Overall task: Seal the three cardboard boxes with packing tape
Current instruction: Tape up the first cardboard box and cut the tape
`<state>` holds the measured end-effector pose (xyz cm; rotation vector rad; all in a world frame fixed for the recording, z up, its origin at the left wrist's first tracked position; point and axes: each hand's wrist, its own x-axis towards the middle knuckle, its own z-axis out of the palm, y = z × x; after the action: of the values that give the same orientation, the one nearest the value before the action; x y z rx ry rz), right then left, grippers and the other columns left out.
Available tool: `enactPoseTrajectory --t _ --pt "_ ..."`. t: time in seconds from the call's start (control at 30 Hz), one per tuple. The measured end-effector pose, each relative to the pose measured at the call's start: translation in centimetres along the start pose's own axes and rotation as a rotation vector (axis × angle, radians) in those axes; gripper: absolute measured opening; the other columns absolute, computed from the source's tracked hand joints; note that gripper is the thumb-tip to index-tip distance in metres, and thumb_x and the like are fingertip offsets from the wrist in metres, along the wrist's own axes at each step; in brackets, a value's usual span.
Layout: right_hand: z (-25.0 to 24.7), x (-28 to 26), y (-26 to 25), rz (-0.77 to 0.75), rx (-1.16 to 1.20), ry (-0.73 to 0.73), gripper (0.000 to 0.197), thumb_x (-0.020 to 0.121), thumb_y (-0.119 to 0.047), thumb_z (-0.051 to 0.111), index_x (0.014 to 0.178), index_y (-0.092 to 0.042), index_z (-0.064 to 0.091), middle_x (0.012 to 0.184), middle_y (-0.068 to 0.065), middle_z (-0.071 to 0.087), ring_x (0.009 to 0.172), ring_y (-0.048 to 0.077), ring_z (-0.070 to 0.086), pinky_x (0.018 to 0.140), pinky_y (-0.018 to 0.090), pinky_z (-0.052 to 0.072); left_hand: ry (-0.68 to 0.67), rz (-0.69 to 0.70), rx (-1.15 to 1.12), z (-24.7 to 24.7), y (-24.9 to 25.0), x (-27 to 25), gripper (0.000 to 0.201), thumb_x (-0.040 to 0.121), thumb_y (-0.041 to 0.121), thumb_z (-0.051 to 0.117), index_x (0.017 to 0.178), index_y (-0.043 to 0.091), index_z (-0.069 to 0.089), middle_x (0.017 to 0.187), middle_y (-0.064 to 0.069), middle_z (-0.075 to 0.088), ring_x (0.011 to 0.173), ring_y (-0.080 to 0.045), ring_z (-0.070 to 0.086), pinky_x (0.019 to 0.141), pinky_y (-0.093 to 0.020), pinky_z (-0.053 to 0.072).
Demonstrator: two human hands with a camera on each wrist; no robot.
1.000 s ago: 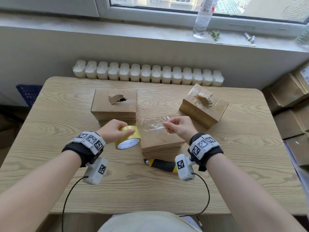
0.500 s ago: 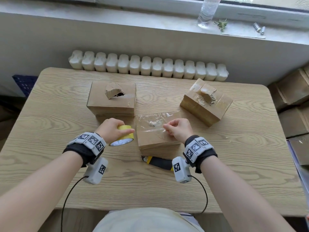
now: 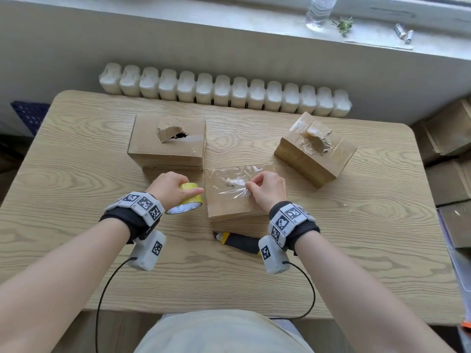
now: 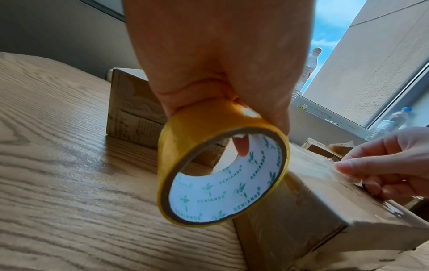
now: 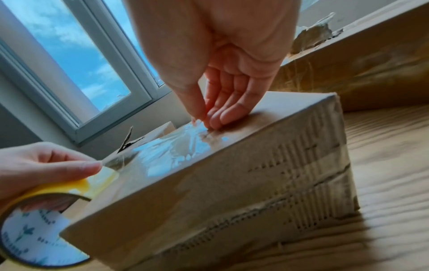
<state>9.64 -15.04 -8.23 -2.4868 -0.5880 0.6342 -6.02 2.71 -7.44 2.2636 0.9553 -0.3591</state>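
Observation:
Three cardboard boxes stand on the wooden table [image 3: 76,225]. The left box [image 3: 167,149] and the right box [image 3: 316,159] each have a torn hole on top. Between them, nearer me, is the middle box [image 3: 224,206] with a wrinkled clear tape strip [image 3: 226,174] across its top. My left hand [image 3: 175,187] grips the yellow tape roll [image 3: 188,201] just off that box's left edge, one finger through the core [image 4: 241,148]. My right hand [image 3: 251,186] pinches the strip's free end against the box top [image 5: 204,119].
A black and yellow utility knife [image 3: 239,242] lies on the table just in front of the middle box, partly under my right wrist. A white radiator [image 3: 224,94] runs behind the table. Stacked cardboard boxes [image 3: 451,154] stand at the right. A bottle [image 3: 318,11] sits on the windowsill.
My left hand has brought the roll down from box-top height to the box's left side, laying the strip onto the top. My right hand has kept its pinch on the tape end.

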Motion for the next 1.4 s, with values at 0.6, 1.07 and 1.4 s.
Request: enactPoseTrajectory --t 0.6,1.07,1.4 --pt "-0.2 -0.9 1.2 -0.317 -0.321 0.083 0.066 0.095 -0.035 0.051 0.147 -0.009 0.021 0.148 0.01 0.035 0.134 0.022 0.035 0.11 0.034 0.031 -0.013 0.001 -0.003 1.5 -0.6 1.2 0.049 0.082 0.055 0.059 0.068 0.008 0.062 0.065 -0.009 0.061 0.067 -0.022 0.057 0.058 -0.033 0.043" --pt "2.8 -2.3 2.6 -0.625 -0.622 -0.278 0.075 0.093 -0.063 0.014 0.149 -0.022 -0.014 0.154 -0.009 -0.02 0.142 0.007 -0.019 0.117 0.03 -0.009 -0.013 -0.017 0.008 1.4 -0.7 2.0 0.044 0.083 0.057 0.057 0.053 0.025 0.051 0.056 0.005 0.053 0.066 -0.015 0.052 0.056 -0.028 0.036" --pt "1.8 -1.1 -1.3 -0.615 -0.544 -0.392 0.129 0.063 -0.074 0.065 0.15 -0.021 -0.015 0.157 0.006 -0.022 0.143 0.019 -0.023 0.118 0.037 -0.008 0.003 0.009 -0.032 1.6 -1.1 1.9 0.045 0.083 0.057 0.057 0.054 0.023 0.053 0.056 0.003 0.054 0.063 -0.015 0.052 0.056 -0.029 0.036"
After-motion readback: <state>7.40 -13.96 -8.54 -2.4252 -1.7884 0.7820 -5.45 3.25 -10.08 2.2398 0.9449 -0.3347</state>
